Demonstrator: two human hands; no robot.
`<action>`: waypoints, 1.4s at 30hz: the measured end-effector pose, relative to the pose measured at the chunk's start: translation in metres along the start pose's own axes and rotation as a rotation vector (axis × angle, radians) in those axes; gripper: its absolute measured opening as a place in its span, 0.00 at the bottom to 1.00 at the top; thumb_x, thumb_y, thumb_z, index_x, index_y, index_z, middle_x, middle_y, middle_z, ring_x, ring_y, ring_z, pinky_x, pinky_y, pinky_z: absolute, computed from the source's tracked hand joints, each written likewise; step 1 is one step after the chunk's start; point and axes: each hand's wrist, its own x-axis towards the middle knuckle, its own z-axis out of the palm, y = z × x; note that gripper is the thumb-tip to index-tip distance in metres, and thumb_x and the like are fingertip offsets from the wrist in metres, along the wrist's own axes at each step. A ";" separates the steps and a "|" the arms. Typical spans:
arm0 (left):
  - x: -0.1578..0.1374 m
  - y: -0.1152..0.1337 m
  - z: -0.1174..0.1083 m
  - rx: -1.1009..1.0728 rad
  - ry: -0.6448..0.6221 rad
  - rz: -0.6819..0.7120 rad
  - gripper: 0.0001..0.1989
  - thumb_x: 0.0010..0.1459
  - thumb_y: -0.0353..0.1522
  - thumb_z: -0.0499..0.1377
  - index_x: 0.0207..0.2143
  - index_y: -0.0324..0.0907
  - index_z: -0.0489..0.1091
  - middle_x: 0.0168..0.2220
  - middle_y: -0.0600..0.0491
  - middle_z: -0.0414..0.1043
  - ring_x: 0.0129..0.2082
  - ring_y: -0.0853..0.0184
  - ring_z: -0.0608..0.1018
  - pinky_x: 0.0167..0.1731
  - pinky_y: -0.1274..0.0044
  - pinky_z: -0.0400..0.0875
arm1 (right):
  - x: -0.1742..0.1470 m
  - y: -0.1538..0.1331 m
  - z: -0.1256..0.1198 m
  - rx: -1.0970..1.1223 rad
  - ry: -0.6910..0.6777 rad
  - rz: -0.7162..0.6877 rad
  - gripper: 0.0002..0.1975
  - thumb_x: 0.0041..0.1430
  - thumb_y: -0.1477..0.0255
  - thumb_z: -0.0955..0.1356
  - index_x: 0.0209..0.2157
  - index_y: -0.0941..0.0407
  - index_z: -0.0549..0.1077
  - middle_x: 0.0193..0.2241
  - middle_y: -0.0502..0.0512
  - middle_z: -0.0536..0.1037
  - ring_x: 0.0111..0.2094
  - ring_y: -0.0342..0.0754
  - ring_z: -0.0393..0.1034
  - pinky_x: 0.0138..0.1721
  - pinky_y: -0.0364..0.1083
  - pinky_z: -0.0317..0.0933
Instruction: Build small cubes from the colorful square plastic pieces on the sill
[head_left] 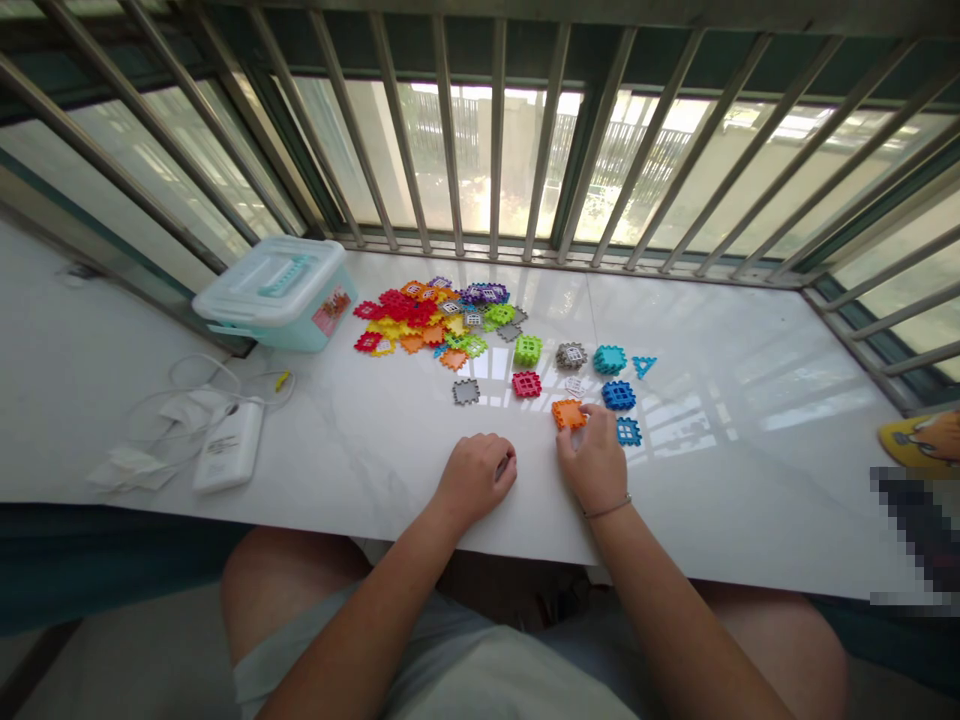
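Observation:
My right hand [596, 460] is at an orange square tile [568, 414] with notched edges, its thumb and fingers closed on the near and right sides. My left hand [478, 475] rests curled on the table, and whatever its fingers may enclose is hidden. Around the orange tile stand small groups of notched tiles: red [526, 384], lime green [527, 350], grey [571, 355], teal [610, 359] and dark blue [619, 395]. A light blue window tile [628, 432] lies right of my right hand. One grey tile [466, 391] lies apart, beyond my left hand.
A mixed pile of colored tiles [420, 325] lies at the back left. Beside it stands a lidded teal box [300, 325]. A white power bank [229, 445] with cables and crumpled tissue lies at left. A blue triangle [643, 367] is farther right. Metal bars [498, 140] border the table's back.

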 end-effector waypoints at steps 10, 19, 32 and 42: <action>0.001 0.001 -0.001 0.011 -0.015 0.000 0.02 0.69 0.31 0.61 0.39 0.46 0.73 0.37 0.51 0.77 0.39 0.60 0.77 0.42 0.66 0.65 | 0.000 0.002 0.001 0.002 -0.027 0.002 0.20 0.68 0.68 0.66 0.58 0.56 0.66 0.54 0.68 0.74 0.55 0.60 0.72 0.52 0.57 0.73; 0.000 0.000 -0.001 -0.001 -0.008 0.004 0.02 0.69 0.31 0.61 0.39 0.46 0.73 0.37 0.52 0.77 0.39 0.60 0.77 0.43 0.66 0.65 | 0.001 0.001 0.001 0.014 -0.022 -0.018 0.21 0.68 0.66 0.67 0.59 0.55 0.65 0.55 0.68 0.74 0.56 0.61 0.72 0.52 0.57 0.74; 0.000 0.000 -0.001 -0.003 -0.002 0.005 0.02 0.69 0.31 0.60 0.39 0.46 0.72 0.36 0.52 0.77 0.39 0.60 0.76 0.42 0.66 0.64 | 0.000 0.000 0.001 -0.013 -0.022 -0.011 0.22 0.68 0.63 0.69 0.59 0.56 0.66 0.55 0.68 0.75 0.56 0.60 0.72 0.49 0.55 0.74; 0.000 -0.001 0.000 -0.004 0.007 0.006 0.02 0.69 0.31 0.61 0.39 0.46 0.73 0.37 0.52 0.77 0.39 0.60 0.77 0.42 0.66 0.64 | 0.000 0.001 0.002 -0.028 -0.049 0.021 0.22 0.68 0.63 0.69 0.59 0.56 0.67 0.55 0.68 0.76 0.54 0.60 0.74 0.47 0.54 0.74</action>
